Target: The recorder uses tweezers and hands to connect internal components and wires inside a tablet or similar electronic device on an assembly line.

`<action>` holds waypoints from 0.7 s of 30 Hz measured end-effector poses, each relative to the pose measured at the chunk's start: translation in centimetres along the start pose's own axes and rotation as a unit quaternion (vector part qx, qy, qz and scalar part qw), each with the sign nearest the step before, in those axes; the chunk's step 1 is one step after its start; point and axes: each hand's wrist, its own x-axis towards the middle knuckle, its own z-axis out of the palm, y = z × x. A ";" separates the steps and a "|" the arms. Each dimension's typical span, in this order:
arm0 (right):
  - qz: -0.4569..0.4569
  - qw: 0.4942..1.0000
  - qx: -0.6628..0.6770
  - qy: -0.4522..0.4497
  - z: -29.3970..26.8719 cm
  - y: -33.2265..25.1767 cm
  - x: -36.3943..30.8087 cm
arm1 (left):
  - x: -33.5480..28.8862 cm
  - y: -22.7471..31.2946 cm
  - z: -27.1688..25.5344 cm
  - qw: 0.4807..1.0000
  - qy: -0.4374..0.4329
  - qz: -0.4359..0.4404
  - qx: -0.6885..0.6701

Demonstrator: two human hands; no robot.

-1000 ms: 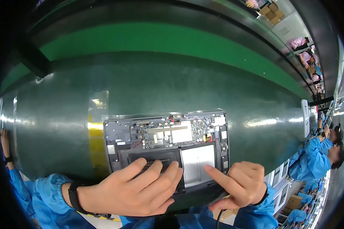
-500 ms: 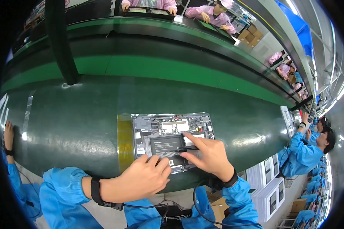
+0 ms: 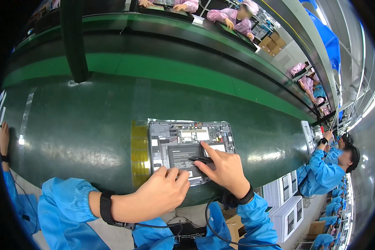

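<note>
R hand (image 3: 226, 170) pinches blk tweezers (image 3: 198, 159) over battery (image 3: 180, 155) in opened computer (image 3: 157, 156); L hand (image 3: 160, 195) at near edge. L grip: can't tell.

A: Where's laptop base (image 3: 157, 156)?
B: Ctr of frame, on table (image 3: 87, 129); tape (image 3: 140, 155) just L.
A: Inside it?
B: Circuit bd (image 3: 200, 133) toward top, batt (image 3: 180, 153) below.
A: Hands?
B: L hand (image 3: 161, 191) at base's lower L edge. R hand (image 3: 228, 168) over lower R, w/ tweezers (image 3: 201, 159) above batt.
A: Edges?
B: Post (image 3: 73, 46) upper L, stacked pcs (image 3: 285, 221) lower R.
</note>
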 end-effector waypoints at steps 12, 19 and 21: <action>-0.006 0.999 -0.030 -0.041 -1.5 -1.1 1.7 | 0.2 -2.2 -2.0 0.997 0.041 -0.047 -0.038; -0.084 0.996 0.017 -0.037 -5.1 -4.4 0.2 | 1.1 -4.6 -1.6 0.968 0.209 -0.084 -0.107; -0.048 0.997 0.067 0.002 -7.6 -6.2 -0.5 | 2.3 -4.2 -1.5 0.979 0.157 -0.027 -0.130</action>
